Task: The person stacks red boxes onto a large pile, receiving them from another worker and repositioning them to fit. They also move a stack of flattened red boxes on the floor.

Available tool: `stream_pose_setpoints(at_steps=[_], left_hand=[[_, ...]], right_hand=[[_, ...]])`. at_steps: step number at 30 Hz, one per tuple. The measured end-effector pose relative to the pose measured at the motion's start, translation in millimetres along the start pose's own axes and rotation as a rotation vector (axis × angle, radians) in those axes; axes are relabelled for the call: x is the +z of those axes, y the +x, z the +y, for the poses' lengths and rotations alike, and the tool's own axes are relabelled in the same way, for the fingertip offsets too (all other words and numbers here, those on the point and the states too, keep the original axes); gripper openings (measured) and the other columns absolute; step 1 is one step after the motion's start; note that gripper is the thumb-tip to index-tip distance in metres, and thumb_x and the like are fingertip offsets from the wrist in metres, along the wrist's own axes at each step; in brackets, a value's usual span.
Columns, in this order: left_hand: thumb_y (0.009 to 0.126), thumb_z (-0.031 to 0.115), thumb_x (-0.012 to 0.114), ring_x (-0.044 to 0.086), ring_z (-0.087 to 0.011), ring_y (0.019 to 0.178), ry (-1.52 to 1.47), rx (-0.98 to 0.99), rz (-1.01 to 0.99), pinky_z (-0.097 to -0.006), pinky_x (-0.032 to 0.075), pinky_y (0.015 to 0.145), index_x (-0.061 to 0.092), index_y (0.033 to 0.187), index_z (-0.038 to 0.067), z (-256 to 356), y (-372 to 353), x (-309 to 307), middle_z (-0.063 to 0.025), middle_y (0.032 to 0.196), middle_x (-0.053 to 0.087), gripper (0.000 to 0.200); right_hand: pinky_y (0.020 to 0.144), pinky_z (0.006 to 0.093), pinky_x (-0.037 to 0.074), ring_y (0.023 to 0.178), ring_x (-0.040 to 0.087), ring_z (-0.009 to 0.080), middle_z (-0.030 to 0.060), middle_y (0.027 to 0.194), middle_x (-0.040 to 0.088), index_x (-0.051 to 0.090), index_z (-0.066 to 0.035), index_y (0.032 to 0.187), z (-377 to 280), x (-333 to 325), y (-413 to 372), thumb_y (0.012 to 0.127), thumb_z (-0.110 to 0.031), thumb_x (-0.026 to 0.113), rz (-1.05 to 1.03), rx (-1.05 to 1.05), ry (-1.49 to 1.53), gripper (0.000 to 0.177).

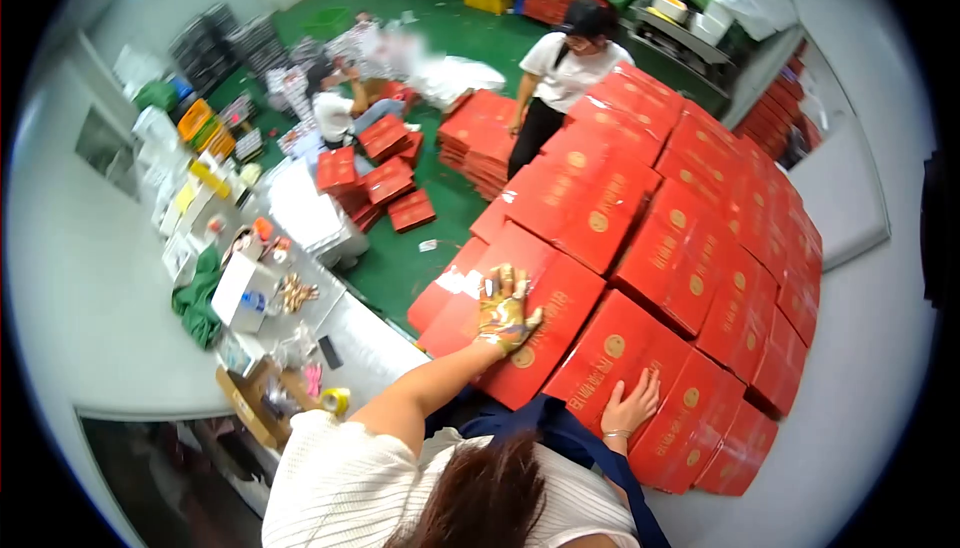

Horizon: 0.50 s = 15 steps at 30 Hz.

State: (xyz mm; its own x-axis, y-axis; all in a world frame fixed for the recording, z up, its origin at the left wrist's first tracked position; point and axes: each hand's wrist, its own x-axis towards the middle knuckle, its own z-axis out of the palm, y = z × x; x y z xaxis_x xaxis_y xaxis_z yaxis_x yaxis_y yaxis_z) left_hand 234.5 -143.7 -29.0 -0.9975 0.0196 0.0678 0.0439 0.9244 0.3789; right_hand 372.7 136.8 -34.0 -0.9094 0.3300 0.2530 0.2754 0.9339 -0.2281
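A pile of red boxes, well over ten and partly hidden, spreads under and beyond both hands. One bench stands left of the left hand. Two other people show past that hand: one standing, one seated. The gloved left hand lies spread on one box, grasping nothing; the bare right hand rests flat, fingers loose, on another nearer the body. Gold characters and round emblems mark them, too blurred to read. Left of both hands are one yellow roll and one black slab.
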Motion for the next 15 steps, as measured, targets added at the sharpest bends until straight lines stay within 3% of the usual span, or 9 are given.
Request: stream_pose_setpoints(at_steps=[15], left_hand=[[0.087,0.050,0.055,0.024,-0.0449,0.141,-0.042,0.021,0.045,-0.0574,0.011,0.116,0.035,0.146,0.001,-1.8,-0.9,0.7,-0.0270,0.152,0.028,0.080]], right_hand=[[0.111,0.0525,0.024,0.139,0.031,0.0356,0.0151,0.153,0.033,0.039,-0.005,0.144,-0.9,-1.5,-0.2,0.095,-0.030,0.053,-0.042,0.005,-0.026,0.057]])
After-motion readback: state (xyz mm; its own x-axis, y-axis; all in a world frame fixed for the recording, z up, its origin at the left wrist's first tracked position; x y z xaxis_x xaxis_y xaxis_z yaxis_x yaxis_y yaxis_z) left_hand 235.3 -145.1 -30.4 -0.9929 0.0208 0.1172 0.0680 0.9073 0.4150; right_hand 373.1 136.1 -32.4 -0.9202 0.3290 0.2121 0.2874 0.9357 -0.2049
